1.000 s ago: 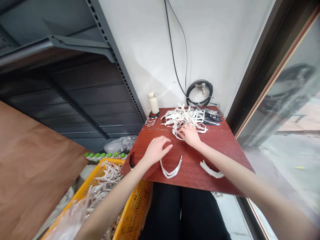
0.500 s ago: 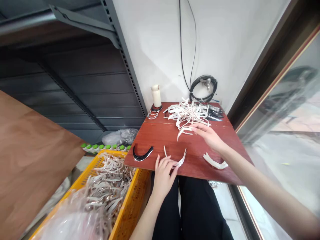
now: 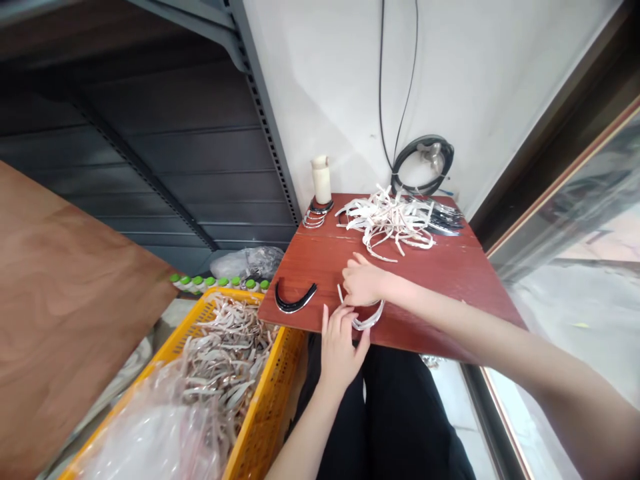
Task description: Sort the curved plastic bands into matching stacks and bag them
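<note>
At the front edge of the red-brown table (image 3: 425, 283), my left hand (image 3: 343, 343) has its fingertips and thumb on a small bundle of white curved strips (image 3: 370, 323). My right hand (image 3: 364, 281) is closed at the bundle's far left side, close to my left fingertips. Its fingers are curled over and partly hide what they hold, and one white strip end pokes out beside them. Left of both hands lies a bundle of black curved strips (image 3: 293, 305). Farther back is a loose pile of white strips (image 3: 390, 220).
Black strips (image 3: 445, 219) lie behind the pile at the back right. A cream bottle-like container (image 3: 321, 180) stands at the back left beside more curved strips (image 3: 314, 219). A yellow crate (image 3: 240, 443) full of strips sits left of the table, below green-capped bottles (image 3: 223, 283).
My right hand has come from the white pile with a white strip to the front, beside my left hand. My forearm now covers where a white bundle lay on the right. The view has shifted slightly.
</note>
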`<move>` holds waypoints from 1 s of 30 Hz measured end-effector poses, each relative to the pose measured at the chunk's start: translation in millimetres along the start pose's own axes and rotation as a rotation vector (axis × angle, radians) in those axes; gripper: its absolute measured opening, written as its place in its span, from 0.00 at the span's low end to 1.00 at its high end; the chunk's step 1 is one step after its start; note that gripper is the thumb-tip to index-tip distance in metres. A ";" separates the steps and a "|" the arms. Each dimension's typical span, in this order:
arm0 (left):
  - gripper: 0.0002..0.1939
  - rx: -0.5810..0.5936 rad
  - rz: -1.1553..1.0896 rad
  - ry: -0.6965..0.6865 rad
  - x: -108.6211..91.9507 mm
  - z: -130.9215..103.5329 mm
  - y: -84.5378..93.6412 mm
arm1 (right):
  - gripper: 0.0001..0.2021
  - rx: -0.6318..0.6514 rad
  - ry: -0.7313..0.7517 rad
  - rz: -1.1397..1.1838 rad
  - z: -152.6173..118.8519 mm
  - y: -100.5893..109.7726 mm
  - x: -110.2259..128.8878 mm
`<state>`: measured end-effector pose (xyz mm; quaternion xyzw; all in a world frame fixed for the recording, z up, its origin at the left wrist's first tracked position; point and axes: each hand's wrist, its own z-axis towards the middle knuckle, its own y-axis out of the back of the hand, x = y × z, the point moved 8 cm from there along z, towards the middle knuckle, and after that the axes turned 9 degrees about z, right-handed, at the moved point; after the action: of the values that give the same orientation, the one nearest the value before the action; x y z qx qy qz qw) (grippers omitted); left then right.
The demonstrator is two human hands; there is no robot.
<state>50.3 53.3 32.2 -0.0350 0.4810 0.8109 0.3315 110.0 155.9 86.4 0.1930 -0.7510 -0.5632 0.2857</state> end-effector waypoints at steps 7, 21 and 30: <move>0.13 -0.035 -0.043 0.014 2.1 -1.9 2.9 | 0.04 -0.416 0.079 0.301 -23.5 12.2 -17.1; 0.23 -0.092 0.098 0.000 -10.4 1.4 -3.2 | 0.08 -0.398 -0.100 0.200 -67.6 -31.4 -2.4; 0.13 -0.155 0.089 -0.015 -6.2 -2.9 -9.7 | 0.08 -0.703 -0.378 0.379 -69.3 3.9 -96.5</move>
<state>59.9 50.9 25.6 -0.0333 0.4153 0.8598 0.2951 228.5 165.1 83.7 -0.1634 -0.5750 -0.7474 0.2901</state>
